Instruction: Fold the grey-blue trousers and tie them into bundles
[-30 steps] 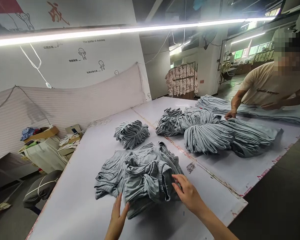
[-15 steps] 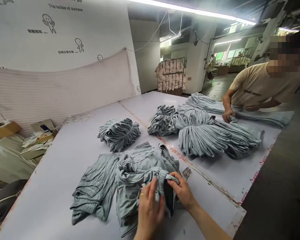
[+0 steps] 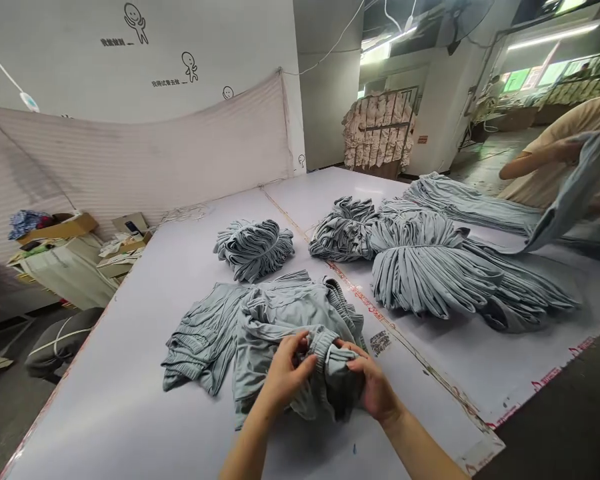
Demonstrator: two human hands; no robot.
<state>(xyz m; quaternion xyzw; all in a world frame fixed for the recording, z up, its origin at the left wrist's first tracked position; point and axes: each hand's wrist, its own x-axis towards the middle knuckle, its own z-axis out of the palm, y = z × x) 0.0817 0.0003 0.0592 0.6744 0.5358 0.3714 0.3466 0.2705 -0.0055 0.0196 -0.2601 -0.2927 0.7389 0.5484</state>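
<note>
- Handling the grey-blue, crumpled soft-cloth garment (image 3: 275,320) well calls for keeping its ribbed, gathered elastic band (image 3: 323,343) even between the fingers, without twisting it.
- Light, matched tension from both sides should help the folds lie flat; uneven pulling could skew the opening.
- The left hand (image 3: 291,370) has thumb and forefinger moderately parted, gripping the band's left side between them.
- The right hand (image 3: 373,380) pinches the folded cloth edge, thumb on the near face, fingers partly hidden behind.
- The garment lies between and beyond the fingers, over the smooth white tabletop (image 3: 180,433).
</note>
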